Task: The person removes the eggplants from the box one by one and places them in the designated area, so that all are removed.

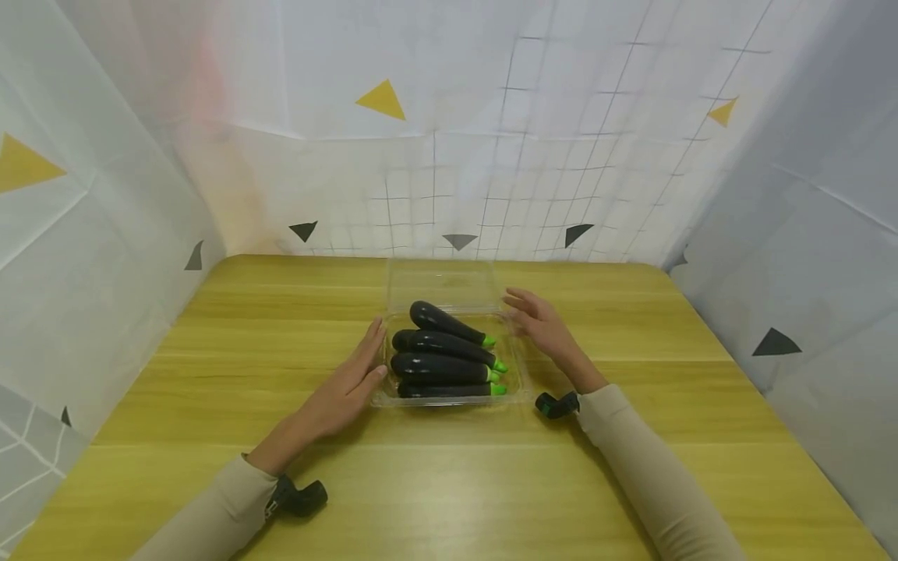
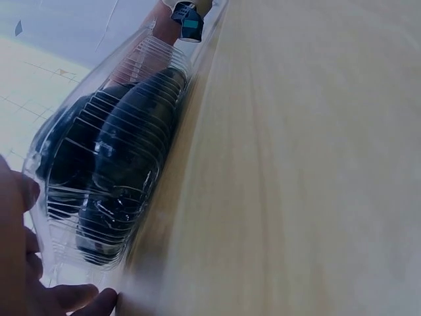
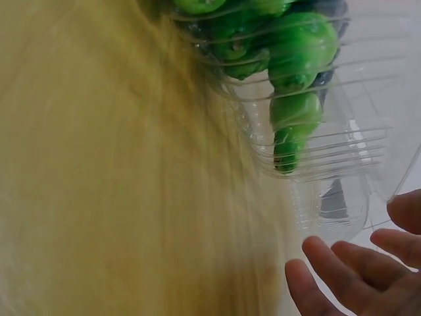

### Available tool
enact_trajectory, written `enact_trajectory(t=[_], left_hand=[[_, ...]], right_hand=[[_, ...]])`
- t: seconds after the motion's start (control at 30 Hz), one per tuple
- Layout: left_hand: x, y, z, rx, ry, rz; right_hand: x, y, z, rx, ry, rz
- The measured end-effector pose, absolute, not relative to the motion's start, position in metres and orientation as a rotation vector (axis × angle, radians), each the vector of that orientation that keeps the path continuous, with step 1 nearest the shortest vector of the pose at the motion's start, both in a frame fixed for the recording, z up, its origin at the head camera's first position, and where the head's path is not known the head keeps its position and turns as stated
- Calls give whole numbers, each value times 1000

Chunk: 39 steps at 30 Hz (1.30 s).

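In the head view a clear plastic container [image 1: 449, 402] sits mid-table, its hinged lid [image 1: 442, 285] folded back behind it. Several dark eggplants [image 1: 440, 367] with green stem ends lie side by side in the tray, stems to the right. My left hand [image 1: 345, 393] rests along the container's left side with fingers extended; in the left wrist view its fingertips [image 2: 99, 299] are at the tray's end. At the back right corner is my right hand [image 1: 543, 327], fingers spread and slightly bent. The right wrist view has its thumb [image 3: 406, 210] right at the clear rim.
The wood-grain table [image 1: 449, 491] extends around the container. White sheeting [image 1: 337, 179] with triangles and grid lines stands behind it and along both sides. Black wrist devices are worn on the left wrist [image 1: 302, 497] and right wrist [image 1: 556, 405].
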<state>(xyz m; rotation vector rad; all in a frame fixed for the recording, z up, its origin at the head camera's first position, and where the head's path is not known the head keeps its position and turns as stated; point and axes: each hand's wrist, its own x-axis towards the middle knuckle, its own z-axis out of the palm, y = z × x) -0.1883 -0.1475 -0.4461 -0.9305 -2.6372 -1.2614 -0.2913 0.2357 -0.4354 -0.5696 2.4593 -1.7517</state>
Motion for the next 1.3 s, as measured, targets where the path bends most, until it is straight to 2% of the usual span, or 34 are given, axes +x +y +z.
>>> enact_trajectory(t=[0.37, 0.67, 0.97, 1.3], left_hand=[[-187, -147, -444, -933, -2636, -1243], [-188, -148, -446, -939, -2647, -1232], [-188, -148, -446, -942, -2647, -1225], [-189, -147, -444, -950, -2646, -1241]], right_hand=[[-284, 232, -424, -610, 2789, -1717], [-256, 218, -390, -589, 2799, -1664], [-279, 228, -418, -590, 2830, -1672], [-282, 232, -419, -606, 2868, -1651]])
